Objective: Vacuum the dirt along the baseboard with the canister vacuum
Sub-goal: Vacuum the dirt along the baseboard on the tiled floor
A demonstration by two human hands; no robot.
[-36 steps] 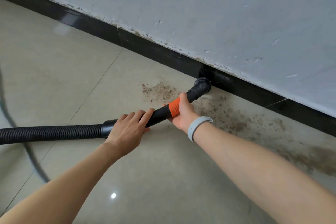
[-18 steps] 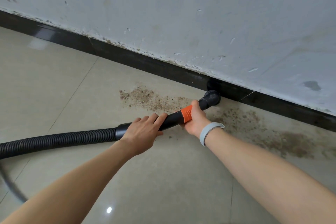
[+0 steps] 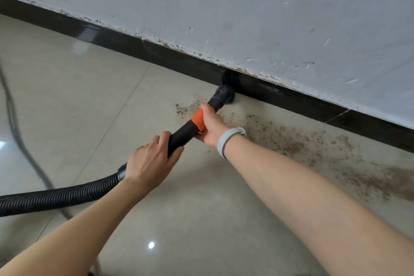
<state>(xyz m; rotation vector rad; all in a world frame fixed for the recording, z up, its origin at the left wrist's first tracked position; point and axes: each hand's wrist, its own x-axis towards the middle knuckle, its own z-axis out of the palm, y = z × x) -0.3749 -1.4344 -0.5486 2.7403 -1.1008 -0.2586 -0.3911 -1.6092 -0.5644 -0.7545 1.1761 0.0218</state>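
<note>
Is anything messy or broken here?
Yes. Brown dirt is scattered over the floor tiles beside the black baseboard, and the wall's paint is chipped along its lower edge.

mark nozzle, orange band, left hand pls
nozzle [image 3: 224,94], head view, rounded black tip at the baseboard
orange band [image 3: 198,121], head view, visible orange face
left hand [image 3: 150,162], head view, back of hand

The ribbed hose [image 3: 56,197] runs off the left edge, its canister unseen.
</note>
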